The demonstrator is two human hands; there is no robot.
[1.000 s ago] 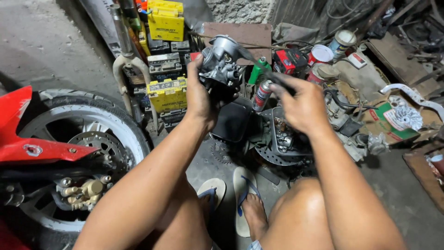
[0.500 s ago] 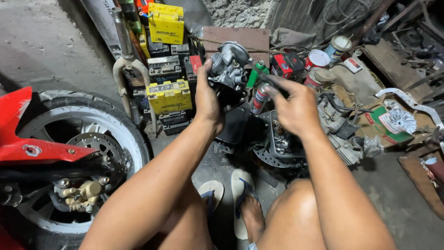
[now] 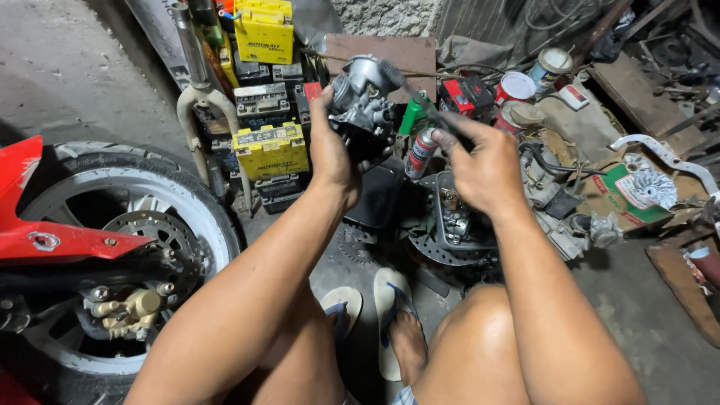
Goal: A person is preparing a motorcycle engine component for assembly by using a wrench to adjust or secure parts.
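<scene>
The left hand (image 3: 330, 154) grips a grey metal carburetor (image 3: 361, 101), held up in front of the stacked yellow batteries (image 3: 271, 146). The right hand (image 3: 484, 169) is closed on a thin dark tool (image 3: 409, 90) whose tip touches the carburetor's top.

Grey concrete floor (image 3: 82, 82); rough wall (image 3: 382, 15), dim light

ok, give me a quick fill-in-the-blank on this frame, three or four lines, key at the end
1. The left hand holds up a grey metal ____.
2. The right hand grips a thin dark ____ aimed at that part.
3. The yellow batteries are stacked beside a motorcycle ____.
4. The spray can stands upright on the ____.

Missing words: carburetor; tool; wheel; floor
</scene>
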